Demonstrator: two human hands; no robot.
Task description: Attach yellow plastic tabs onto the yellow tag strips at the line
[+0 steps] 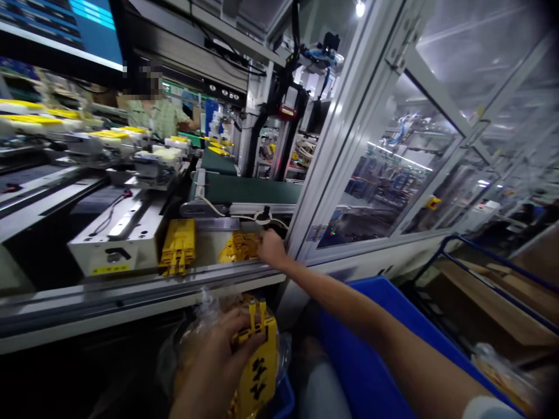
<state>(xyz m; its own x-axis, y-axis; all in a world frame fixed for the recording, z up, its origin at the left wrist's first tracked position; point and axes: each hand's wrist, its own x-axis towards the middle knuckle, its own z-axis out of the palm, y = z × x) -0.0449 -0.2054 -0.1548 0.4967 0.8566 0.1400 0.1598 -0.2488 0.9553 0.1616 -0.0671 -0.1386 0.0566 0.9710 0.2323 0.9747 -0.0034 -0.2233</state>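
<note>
My left hand (218, 355) is low in the middle, its fingers closed around a stack of yellow plastic parts (257, 366) that sits over a clear plastic bag (192, 337). My right hand (271, 249) reaches forward to the workbench ledge and rests against a pile of yellow plastic parts (239, 247). Its fingers point away from me and are mostly hidden. Another stack of yellow parts (178, 247) stands to the left of that pile, beside a white metal fixture (117, 235).
A green conveyor belt (244, 189) runs behind the ledge. A glass-panelled machine enclosure (393, 163) stands to the right. A blue bin (371, 349) sits under my right arm, cardboard boxes (493, 297) beyond it. Another person (159, 110) works at the far left.
</note>
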